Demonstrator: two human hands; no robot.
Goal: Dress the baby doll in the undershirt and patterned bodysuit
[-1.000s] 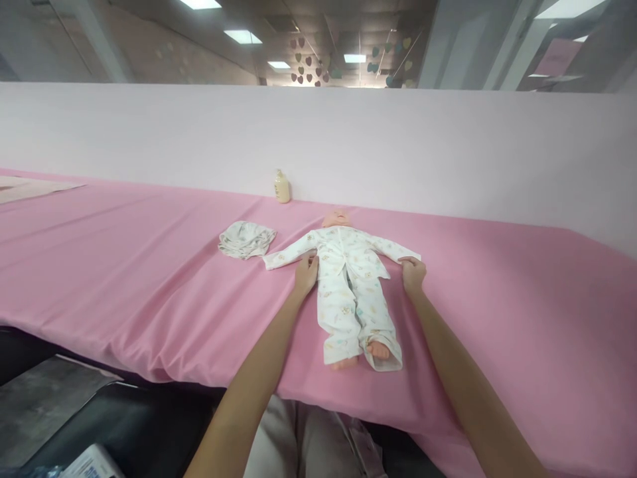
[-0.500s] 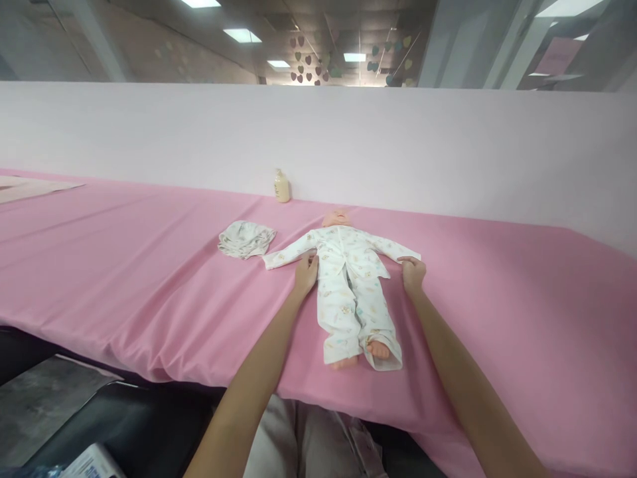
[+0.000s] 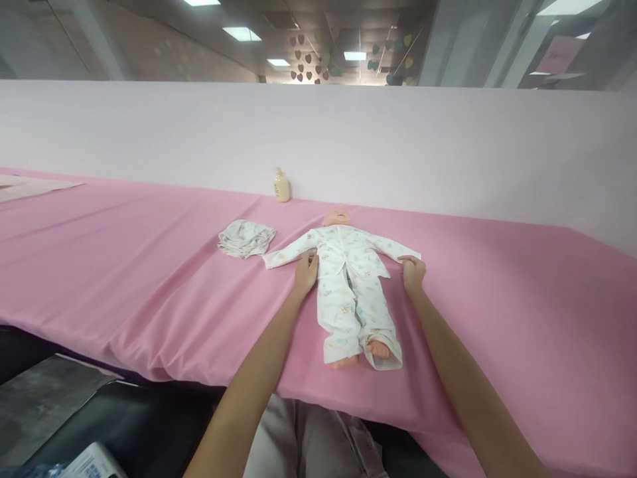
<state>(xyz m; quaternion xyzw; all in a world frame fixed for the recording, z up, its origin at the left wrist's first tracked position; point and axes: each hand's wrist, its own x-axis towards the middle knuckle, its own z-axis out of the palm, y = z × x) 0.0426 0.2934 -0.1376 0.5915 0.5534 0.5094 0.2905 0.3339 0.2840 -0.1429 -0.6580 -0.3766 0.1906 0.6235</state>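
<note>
A baby doll (image 3: pixel 337 218) lies on its back on the pink-covered table, its head toward the wall. It wears a white patterned baby shirt (image 3: pixel 343 245) with both sleeves spread wide, and matching baby pants (image 3: pixel 338 312). Bare feet show at the pant legs. My left hand (image 3: pixel 306 272) is closed at the shirt's side edge, just under the left-hand sleeve; its fingertips are partly hidden. At the other side, my right hand (image 3: pixel 413 273) pinches the shirt's sleeve near the cuff.
A bunched white patterned cloth (image 3: pixel 245 239) lies left of the doll. A pale yellow pump bottle (image 3: pixel 281 187) stands against the white wall (image 3: pixel 199 139). Flat pale cloth (image 3: pixel 30 188) lies at the far left. Below the table's front edge is a black chair (image 3: pixel 124 425).
</note>
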